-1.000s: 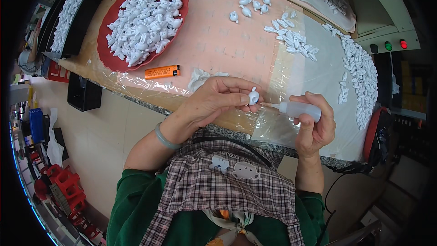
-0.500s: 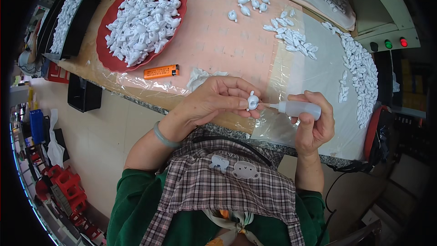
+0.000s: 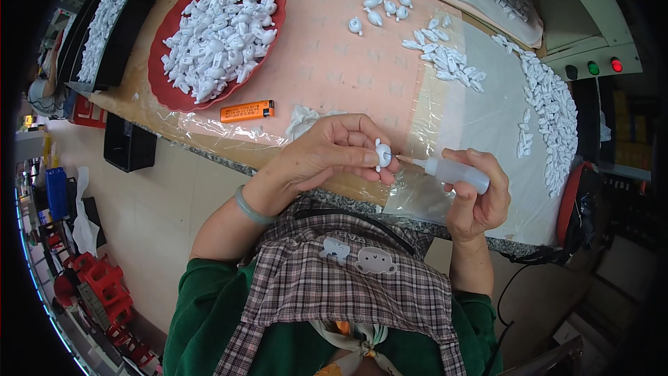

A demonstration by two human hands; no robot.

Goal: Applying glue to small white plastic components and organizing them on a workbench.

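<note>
Gluing step: left hand (image 3: 327,153) pinches figurine (image 3: 383,154); right hand (image 3: 476,198) grips bottle (image 3: 452,172), nozzle touching. Next needs a gentle squeeze.

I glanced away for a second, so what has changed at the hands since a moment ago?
Very little. The small white piece in the left hand has come closer to the nozzle of the squeeze bottle, which the right hand still holds. Red tray and orange lighter stayed put.

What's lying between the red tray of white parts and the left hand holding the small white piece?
In the head view, an orange lighter and crumpled white tissue lie between the red tray and the left hand.
</note>
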